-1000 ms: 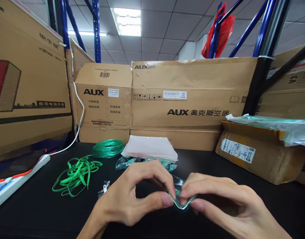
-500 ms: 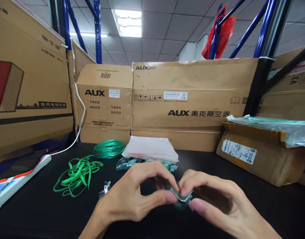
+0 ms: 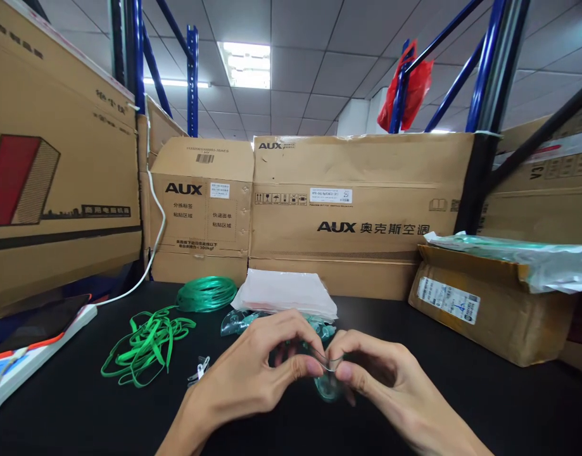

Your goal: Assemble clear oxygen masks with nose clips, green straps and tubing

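Note:
In the head view, my left hand (image 3: 266,367) and my right hand (image 3: 376,373) meet low in the middle. Each one pinches, thumb against fingers, a small translucent green plastic mask (image 3: 327,387), its rounded lower part hanging below the fingertips. A thin shiny curved strip or edge (image 3: 330,368) shows between the two thumbs. Most of the mask is covered by my fingers, and motion blurs it. Left of my left wrist lies a small pile of metal strips (image 3: 199,370). Just behind my hands are more clear green plastic pieces (image 3: 238,320), partly under white sheets (image 3: 285,291).
Green elastic cord (image 3: 151,342) lies tangled at the left, near a coil of green tubing (image 3: 206,294). A phone (image 3: 38,323) rests on a white box at the far left. Cardboard boxes (image 3: 366,247) wall the back; an open carton (image 3: 490,310) stands right on the black table (image 3: 129,424).
My hands have come closer together, the right one moving left. The strip between them has turned. The whole scene sits slightly lower in view as the camera tilts up.

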### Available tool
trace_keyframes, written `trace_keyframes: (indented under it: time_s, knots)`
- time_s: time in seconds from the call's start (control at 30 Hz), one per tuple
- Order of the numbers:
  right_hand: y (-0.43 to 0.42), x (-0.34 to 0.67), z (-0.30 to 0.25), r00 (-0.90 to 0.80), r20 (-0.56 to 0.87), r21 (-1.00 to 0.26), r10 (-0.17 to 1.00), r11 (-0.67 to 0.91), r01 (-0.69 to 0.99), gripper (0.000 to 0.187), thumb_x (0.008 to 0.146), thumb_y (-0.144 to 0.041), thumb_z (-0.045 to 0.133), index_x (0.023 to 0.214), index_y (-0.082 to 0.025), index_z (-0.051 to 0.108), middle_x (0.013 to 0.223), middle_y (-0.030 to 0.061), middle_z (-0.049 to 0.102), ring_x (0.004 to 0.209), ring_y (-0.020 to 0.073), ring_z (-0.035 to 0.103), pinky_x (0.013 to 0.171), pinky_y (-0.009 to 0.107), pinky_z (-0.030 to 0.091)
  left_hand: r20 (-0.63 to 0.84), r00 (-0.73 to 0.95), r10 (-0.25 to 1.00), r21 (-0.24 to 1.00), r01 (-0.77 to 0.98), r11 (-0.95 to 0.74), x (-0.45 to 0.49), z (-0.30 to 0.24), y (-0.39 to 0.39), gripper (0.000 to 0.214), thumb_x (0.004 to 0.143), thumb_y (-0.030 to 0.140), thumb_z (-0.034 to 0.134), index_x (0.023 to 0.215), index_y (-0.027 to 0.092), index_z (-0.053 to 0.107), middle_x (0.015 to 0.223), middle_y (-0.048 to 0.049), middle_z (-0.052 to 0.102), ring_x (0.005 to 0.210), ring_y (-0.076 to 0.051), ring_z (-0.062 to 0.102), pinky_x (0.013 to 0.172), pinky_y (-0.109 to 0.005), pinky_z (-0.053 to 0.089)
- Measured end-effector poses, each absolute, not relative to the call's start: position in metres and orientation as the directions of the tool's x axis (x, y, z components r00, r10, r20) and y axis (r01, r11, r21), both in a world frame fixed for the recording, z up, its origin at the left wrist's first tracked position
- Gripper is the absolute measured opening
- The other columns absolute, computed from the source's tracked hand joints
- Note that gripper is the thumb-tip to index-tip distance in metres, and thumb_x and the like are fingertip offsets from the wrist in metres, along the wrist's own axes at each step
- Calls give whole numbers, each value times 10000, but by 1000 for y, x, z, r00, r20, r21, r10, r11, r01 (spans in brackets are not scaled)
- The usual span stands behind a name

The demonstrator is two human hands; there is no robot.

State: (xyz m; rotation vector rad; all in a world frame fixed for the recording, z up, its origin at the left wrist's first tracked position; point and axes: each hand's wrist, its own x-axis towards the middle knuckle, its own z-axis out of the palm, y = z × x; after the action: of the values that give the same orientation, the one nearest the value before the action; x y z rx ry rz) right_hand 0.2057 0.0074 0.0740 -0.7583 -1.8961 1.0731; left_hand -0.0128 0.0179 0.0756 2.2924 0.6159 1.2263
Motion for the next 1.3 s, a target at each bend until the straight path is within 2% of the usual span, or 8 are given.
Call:
trace_keyframes:
  time_s: [0.13,0.37,0.6,0.73,0.9,1.1,1.2,1.3]
  knots:
    - [13,204,73,-507,372,-894,778,447,30,256,921,-471,686,875,-219,699,784,-11,594,671,134,495,600,259,405,638,472,609,569,243,-785,-13,76,15,51,947,194,685,896,196,681,865,28,643,770,-123,547,692,-232,406]
    - [16,202,71,-549,339,-899,764,435,51,308,905,-492,698,832,-193,710,749,1,623,663,138,492,604,267,387,634,493,596,510,312,-801,-15,79,11,151,914,57,689,861,198,686,864,50,652,841,-109,602,788,-209,422]
    - [16,196,67,-515,293,-937,806,349,11,364,896,-511,701,798,-161,711,694,-2,579,650,136,459,601,268,371,619,523,586,470,352,-809,-15,78,13,174,925,41,659,890,209,686,900,42,650,901,-127,611,836,-227,431]
    - [15,192,67,-481,271,-960,834,272,-69,374,854,-512,755,777,-151,699,674,-15,540,611,114,435,561,249,358,612,519,597,496,336,-801,-14,78,17,132,958,102,637,913,214,689,913,28,648,885,-140,601,809,-237,428]
    - [19,186,63,-436,247,-962,865,163,-221,352,850,-499,768,815,-155,705,726,-4,565,605,99,442,496,210,348,541,478,692,587,375,-717,-19,75,25,60,937,224,699,996,225,689,886,33,633,773,-143,523,718,-243,400]
    - [21,187,62,-395,326,-941,859,254,-224,323,837,-383,811,1098,-215,722,949,19,665,602,74,474,577,222,399,542,419,729,667,313,-676,-26,75,30,143,954,306,672,1078,237,693,1059,2,708,915,-182,582,806,-278,425]
    - [20,187,62,-397,337,-938,854,270,-216,300,834,-384,811,1071,-219,730,965,15,660,563,60,451,560,222,399,546,403,735,670,317,-671,-24,76,28,181,960,346,665,1111,250,695,1086,4,713,947,-182,599,808,-274,436]
    - [20,184,60,-382,307,-947,872,240,-213,297,834,-427,801,1013,-200,731,862,8,623,593,89,472,477,195,381,546,413,729,667,311,-676,-20,78,24,207,958,387,665,1112,255,705,1072,9,722,931,-170,612,822,-268,451]
